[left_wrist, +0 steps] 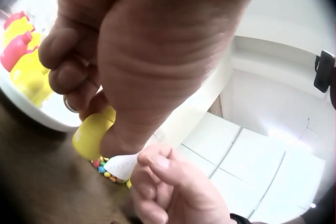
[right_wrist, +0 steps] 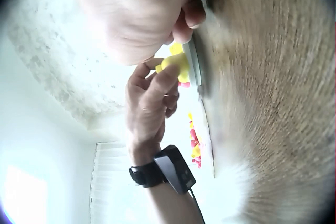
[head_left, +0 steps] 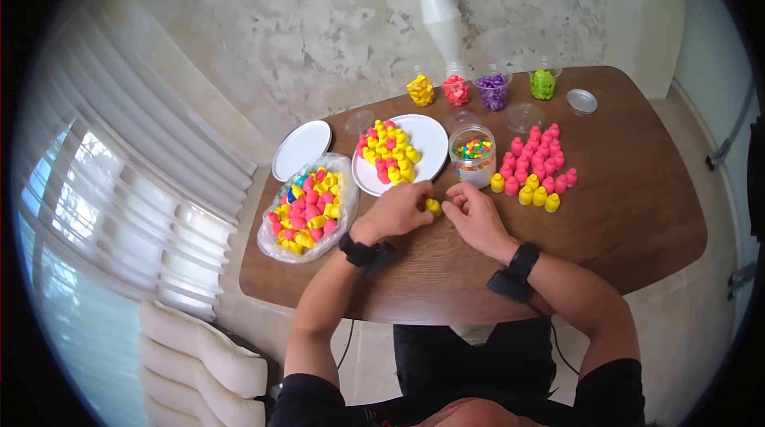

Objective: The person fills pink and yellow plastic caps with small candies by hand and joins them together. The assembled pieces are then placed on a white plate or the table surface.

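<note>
Nearest the camera, head view: one black shirt (head_left: 309,401), at the wearer's end of the brown table (head_left: 454,275), nearer than the grip.

Left to right:

- Clear plastic bag (head_left: 348,192), left of the grip, holding a heap of pink and yellow pieces (head_left: 307,208), a few blue among them.
- White plate (head_left: 301,150), beyond the bag, farther out and left of the grip.
- Second white plate (head_left: 430,146), just beyond the grip, bearing clustered pink and yellow pieces (head_left: 390,148).
- Left hand (head_left: 396,210), fingers curled, thumb and fingertips closed on one small yellow piece (left_wrist: 90,139). The piece sits at the fingertips, between the two hands.
- Row of four clear cups, well beyond the grip: yellow contents (head_left: 420,92), red-pink contents (head_left: 456,91), purple contents (head_left: 492,93), green contents (head_left: 543,85).
- Right hand (head_left: 480,218), just right of the gripped piece, apart from it; fingers bent, thumb near forefinger. Whether anything small lies between them cannot be told.
- Clear jar (head_left: 474,177), beyond the right hand, with multicoloured small balls (head_left: 473,149) inside.
- Upright pink pieces (head_left: 538,157), grouped right of the jar and the grip, yellow ones (head_left: 539,197) along their near side.
- Round silvery lid (head_left: 582,102), far right beyond the grip.
</note>
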`<state>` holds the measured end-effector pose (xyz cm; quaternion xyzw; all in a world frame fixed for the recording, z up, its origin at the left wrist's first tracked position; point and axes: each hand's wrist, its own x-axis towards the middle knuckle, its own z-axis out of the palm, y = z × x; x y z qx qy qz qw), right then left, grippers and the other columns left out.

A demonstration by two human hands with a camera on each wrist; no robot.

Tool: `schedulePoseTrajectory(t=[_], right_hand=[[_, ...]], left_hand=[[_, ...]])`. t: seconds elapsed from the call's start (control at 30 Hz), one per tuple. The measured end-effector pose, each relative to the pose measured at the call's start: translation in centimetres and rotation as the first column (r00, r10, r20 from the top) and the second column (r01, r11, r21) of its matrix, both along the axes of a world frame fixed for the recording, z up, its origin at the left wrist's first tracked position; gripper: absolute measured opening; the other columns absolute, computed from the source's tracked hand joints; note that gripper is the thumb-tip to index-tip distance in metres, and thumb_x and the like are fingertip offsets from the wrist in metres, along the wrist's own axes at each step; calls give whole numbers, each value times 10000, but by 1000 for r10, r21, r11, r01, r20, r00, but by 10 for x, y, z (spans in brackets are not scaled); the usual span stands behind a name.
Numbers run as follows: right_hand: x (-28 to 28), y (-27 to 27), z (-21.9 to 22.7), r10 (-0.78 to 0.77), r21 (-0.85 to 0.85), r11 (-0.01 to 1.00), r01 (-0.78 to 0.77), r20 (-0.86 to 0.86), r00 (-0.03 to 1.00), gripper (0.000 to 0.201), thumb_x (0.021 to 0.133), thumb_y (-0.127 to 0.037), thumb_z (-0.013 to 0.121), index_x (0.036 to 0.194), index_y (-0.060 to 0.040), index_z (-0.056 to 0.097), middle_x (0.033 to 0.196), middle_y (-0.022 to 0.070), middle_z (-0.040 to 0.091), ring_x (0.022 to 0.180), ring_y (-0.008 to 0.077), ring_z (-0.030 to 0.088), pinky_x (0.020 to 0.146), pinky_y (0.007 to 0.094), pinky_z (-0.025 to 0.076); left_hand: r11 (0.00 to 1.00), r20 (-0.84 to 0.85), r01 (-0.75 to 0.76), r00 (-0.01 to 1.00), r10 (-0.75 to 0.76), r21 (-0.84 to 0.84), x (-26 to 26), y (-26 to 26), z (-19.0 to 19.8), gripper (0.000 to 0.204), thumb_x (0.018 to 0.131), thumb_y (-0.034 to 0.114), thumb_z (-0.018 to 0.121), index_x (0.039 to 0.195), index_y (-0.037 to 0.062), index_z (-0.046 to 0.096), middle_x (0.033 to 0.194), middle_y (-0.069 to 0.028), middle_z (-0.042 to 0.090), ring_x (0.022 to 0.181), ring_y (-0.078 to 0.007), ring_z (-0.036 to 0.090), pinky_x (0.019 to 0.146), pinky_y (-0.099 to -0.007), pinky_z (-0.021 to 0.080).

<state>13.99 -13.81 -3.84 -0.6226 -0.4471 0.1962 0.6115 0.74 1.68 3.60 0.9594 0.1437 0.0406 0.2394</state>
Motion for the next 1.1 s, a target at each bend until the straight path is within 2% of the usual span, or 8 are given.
schedulePoseTrajectory(t=[0.17, 0.2, 0.3, 0.33, 0.43, 0.47, 0.73, 1.1], right_hand=[[-1, 3, -1, 23, 0, 1000, -23, 132, 991, 238, 919, -121, 739, 1079, 20, 632, 916, 133, 696, 717, 199, 703, 635, 339, 559], [0, 3, 1, 40, -29, 999, -37, 125, 991, 244, 912, -117, 748, 1080, 20, 635, 927, 133, 697, 715, 195, 706, 625, 331, 559], [3, 8, 0, 56, -78, 996, -49, 91, 994, 261, 891, -111, 774, 1074, 20, 642, 924, 125, 700, 686, 183, 706, 590, 309, 550], [2, 9, 3, 61, -108, 993, -49, 115, 991, 238, 913, -115, 769, 1066, 19, 645, 925, 103, 701, 664, 134, 691, 572, 286, 538], [4, 17, -9, 96, -76, 991, -114, -209, 973, 200, 957, -121, 741, 1064, 18, 645, 896, 67, 694, 698, 80, 675, 574, 251, 529], [4, 16, -6, 126, -39, 989, -141, -266, 956, 173, 1000, -126, 699, 1083, 16, 642, 871, 32, 685, 718, 45, 650, 582, 217, 519], [3, 12, 2, 147, -136, 973, -185, -249, 957, 159, 1039, -163, 661, 1082, -17, 614, 832, -2, 659, 653, 19, 577, 554, 184, 465], [13, 8, 8, 155, -68, 978, -197, -401, 903, 230, 1087, -271, 589, 1104, -43, 614, 772, 4, 638, 587, 36, 554, 510, 179, 423]], left_hand=[[980, 190, 53, 982, -15, -192, 8, -4, -39, 283, 796, 167, 807, 933, -9, 633, 853, -195, 686, 808, -344, 686, 720, -415, 535], [978, 193, 46, 981, -6, -202, 8, -2, -47, 282, 814, 107, 812, 995, -14, 634, 870, -142, 671, 788, -221, 643, 725, -355, 530], [981, 300, 66, 954, -8, -183, 5, 1, -57, 286, 807, 106, 824, 987, -13, 637, 875, -133, 670, 775, -199, 634, 709, -342, 528], [973, 266, 26, 963, 37, -230, 2, -2, -51, 257, 817, 76, 814, 983, -10, 637, 897, -104, 679, 783, -152, 636, 700, -318, 533], [859, 323, 26, 932, 164, -511, -3, -3, -54, 218, 839, 42, 794, 984, -7, 638, 914, -74, 689, 792, -113, 632, 700, -293, 539], [868, 319, 12, 933, 169, -496, -4, -4, -51, 206, 860, 31, 790, 1000, -10, 644, 910, -51, 689, 801, -89, 624, 715, -278, 543], [844, 372, 49, 910, 183, -534, -5, -12, -54, 206, 866, 33, 813, 1007, -17, 672, 866, -43, 696, 774, -74, 613, 701, -268, 534], [560, 341, 162, 911, 232, -813, 1, -2, -70, 281, 907, -2, 791, 1130, -33, 623, 1011, -71, 730, 907, -100, 699, 842, -249, 584]])
